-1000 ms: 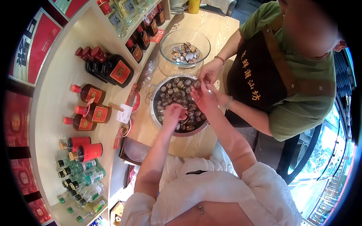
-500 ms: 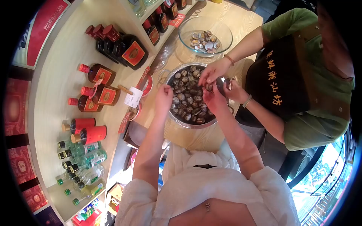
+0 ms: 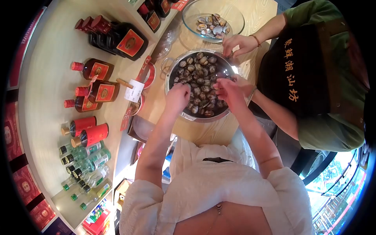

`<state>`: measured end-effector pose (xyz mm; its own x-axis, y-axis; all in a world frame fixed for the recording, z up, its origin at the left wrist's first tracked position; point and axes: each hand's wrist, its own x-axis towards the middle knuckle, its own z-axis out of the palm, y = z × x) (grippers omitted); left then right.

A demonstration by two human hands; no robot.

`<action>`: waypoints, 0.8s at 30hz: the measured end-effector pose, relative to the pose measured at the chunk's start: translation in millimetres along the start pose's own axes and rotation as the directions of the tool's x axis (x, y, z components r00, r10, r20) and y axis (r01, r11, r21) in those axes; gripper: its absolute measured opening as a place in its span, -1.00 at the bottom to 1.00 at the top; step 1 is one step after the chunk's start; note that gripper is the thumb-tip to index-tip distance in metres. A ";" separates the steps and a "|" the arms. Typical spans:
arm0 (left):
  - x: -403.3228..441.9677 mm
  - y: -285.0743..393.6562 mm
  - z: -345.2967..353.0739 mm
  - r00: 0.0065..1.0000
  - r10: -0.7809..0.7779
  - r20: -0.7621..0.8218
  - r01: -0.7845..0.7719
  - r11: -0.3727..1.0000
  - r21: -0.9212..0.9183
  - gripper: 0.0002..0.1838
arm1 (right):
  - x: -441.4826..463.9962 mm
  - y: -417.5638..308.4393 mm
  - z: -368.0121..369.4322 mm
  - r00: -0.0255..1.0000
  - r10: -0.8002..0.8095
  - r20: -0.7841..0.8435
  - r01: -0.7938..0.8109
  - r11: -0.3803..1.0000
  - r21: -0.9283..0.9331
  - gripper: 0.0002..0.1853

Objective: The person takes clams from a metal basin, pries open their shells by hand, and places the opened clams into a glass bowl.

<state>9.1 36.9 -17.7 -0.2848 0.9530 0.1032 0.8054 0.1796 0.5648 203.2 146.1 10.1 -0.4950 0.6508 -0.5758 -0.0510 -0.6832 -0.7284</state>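
A round metal pot [image 3: 231, 114] holds many brown striped clams [image 3: 201, 73] in liquid. At the pot's left side my left hand [image 3: 178, 96] is closed, its bent fingertips down inside the rim among the shells; what they hold, if anything, is hidden. My right hand [image 3: 232, 94] reaches in from the right, fingers curled against a dark clam near the pot's middle right. Just beyond it, a co-worker's hand [image 3: 244, 85] is at the pot's right rim, partly covered by mine. The co-worker's other hand [image 3: 241, 45] hovers between the pot and a glass bowl [image 3: 241, 29].
Several opened-looking pale clams [image 3: 218, 29] lie in the glass bowl behind the pot. Shelves of bottles [image 3: 102, 90] line the left, with a paper tag [image 3: 134, 91] near the table edge. The co-worker in a black apron [image 3: 290, 74] stands close on the right.
My left hand has moved from the rim down into the pot. The co-worker's upper hand has drawn away from my right hand toward the glass bowl. The view has shifted slightly.
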 end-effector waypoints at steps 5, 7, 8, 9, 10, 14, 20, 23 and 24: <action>-3.0 0.2 5.4 0.961 0.250 0.118 -0.270 0.942 0.198 -0.94 | -27.8 9.3 8.5 0.997 0.047 0.065 -0.032 0.977 -0.212 -0.75; 1.9 1.0 4.4 0.907 0.369 0.203 -0.412 0.877 0.247 -0.94 | -30.6 13.4 11.1 0.994 0.057 0.088 -0.035 0.972 -0.234 -0.76; 3.0 1.5 3.0 0.906 0.372 0.202 -0.415 0.876 0.244 -0.94 | -32.5 14.6 12.5 0.993 0.069 0.096 -0.045 0.973 -0.225 -0.75; 4.6 1.1 1.4 0.868 0.405 0.289 -0.484 0.821 0.304 -0.94 | -33.7 15.7 12.9 0.991 0.078 0.105 -0.054 0.975 -0.216 -0.75; 6.6 0.6 -0.3 0.822 0.427 0.376 -0.553 0.754 0.354 -0.94 | -33.7 17.4 12.5 0.992 0.071 0.102 -0.048 0.975 -0.215 -0.75; 9.7 -6.0 1.5 0.756 0.507 0.414 -0.650 0.655 0.385 -0.92 | -34.9 22.9 10.7 0.987 0.085 0.139 -0.053 0.974 -0.220 -0.74; 18.1 -8.9 0.2 0.752 0.501 0.429 -0.647 0.685 0.334 -0.93 | -38.3 25.0 12.3 0.987 0.071 0.141 -0.038 0.974 -0.223 -0.73; 14.6 -9.9 -2.5 0.857 0.397 0.328 -0.501 0.790 0.353 -0.92 | -37.8 26.1 12.8 0.989 0.066 0.132 -0.036 0.975 -0.220 -0.75; 13.6 -12.0 -1.0 0.871 0.377 0.315 -0.475 0.809 0.346 -0.95 | -36.7 26.8 12.5 0.990 0.059 0.128 -0.029 0.974 -0.224 -0.77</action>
<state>-4.9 47.5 -22.2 0.2192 0.9746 0.0451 0.9668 -0.2232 0.1247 209.2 99.7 16.4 -0.6043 0.5612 -0.5656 0.1589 -0.6107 -0.7758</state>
